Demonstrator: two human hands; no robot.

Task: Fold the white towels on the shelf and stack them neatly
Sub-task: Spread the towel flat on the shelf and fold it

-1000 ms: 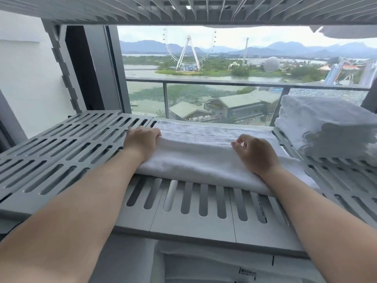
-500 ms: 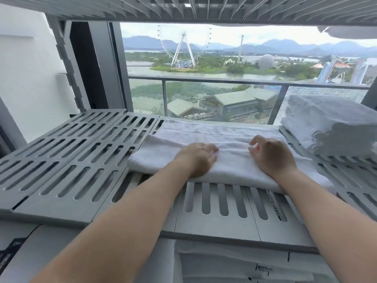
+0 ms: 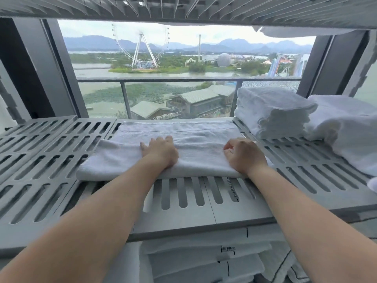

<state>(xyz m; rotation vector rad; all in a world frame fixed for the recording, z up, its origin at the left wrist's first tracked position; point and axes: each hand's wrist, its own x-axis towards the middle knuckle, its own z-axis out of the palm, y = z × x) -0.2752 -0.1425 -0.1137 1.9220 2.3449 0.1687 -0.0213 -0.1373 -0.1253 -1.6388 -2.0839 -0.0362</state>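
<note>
A white towel (image 3: 200, 144), folded into a long band, lies across the grey slotted shelf (image 3: 51, 160). My left hand (image 3: 160, 152) rests palm down on the towel's middle, with its fingers lying flat on the cloth. My right hand (image 3: 242, 155) sits on the towel's right part with its fingers curled into the fabric and its thumb pointing left. A neat stack of folded white towels (image 3: 269, 111) stands on the shelf at the back right.
A loose heap of white towel (image 3: 346, 127) lies at the far right of the shelf. Another slotted shelf (image 3: 183, 9) hangs close overhead. Folded linen (image 3: 204, 262) fills the level below. A window with a railing lies behind the shelf.
My left hand has slid along the towel from its left end to its middle. My right hand has stayed on the towel's right part.
</note>
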